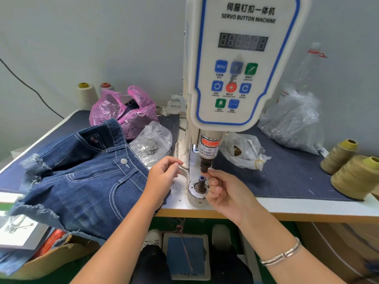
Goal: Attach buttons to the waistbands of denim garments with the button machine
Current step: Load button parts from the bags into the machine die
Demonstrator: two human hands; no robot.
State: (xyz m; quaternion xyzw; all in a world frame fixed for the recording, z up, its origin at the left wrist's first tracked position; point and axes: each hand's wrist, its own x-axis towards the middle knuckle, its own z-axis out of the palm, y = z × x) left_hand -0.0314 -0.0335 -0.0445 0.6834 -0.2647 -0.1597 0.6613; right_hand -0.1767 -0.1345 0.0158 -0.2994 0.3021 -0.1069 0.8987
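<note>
I counted one shorts on desk, left of machine | four thread cones, three clear bags, one pink | left hand loosely curled, empty | right hand pinched at punch, contents unclear

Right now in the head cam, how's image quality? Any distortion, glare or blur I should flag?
Head view: wide-angle bend, table edge and machine panel curve outward; light is soft and even, shadows faint; glare only on the clear bags; display digits are washed out and unreadable; shorts and both hands, left and right, are sharp; lower-left corner is smeared.
</note>
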